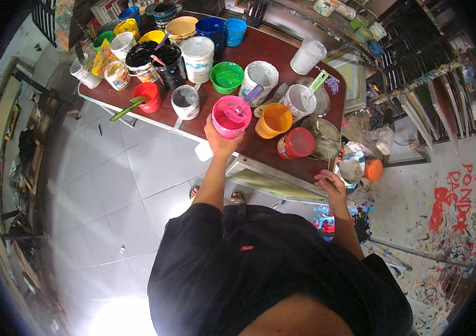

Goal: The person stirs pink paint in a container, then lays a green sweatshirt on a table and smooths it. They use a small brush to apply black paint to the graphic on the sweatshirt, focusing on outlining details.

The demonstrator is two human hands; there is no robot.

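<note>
My right hand is nearest, at the table's front edge, fingers bent; I can't tell whether they pinch anything. Floor tiles spread beyond that edge on my left.

My left hand grips the pink tub around its lower side, fingers closed on it, just by the same edge; whether its base rests on the wood I can't tell. A purple handle sticks up past its rim.

Right of it there's a narrow gap, then the orange cup and the red tub. Left, near the edge, stands a grey pot. Behind, the green bowl and a white bucket leave little room. Farther, brown tabletop shows between the light-blue mug and a white tin.
</note>
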